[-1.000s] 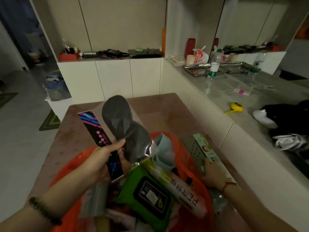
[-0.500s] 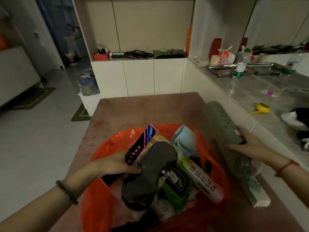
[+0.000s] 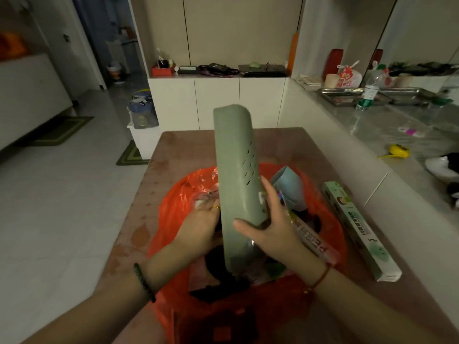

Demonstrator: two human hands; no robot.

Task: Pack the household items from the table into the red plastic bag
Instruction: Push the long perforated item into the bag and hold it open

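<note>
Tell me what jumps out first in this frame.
A long grey-green slotted holder stands nearly upright at centre, gripped low by the right hand over the red bag, which is crammed with items. The left hand reaches into the bag beside it. A long box lies on the table, right of the bag.

Red-orange bag (image 3: 173, 209); sage-green tray (image 3: 231, 150) with dark slot pattern; pale blue cup (image 3: 288, 184); white-green box (image 3: 357, 224) with dark lettering; mottled reddish-brown surface (image 3: 188, 150); yellow tape measure (image 3: 398, 151).
</note>
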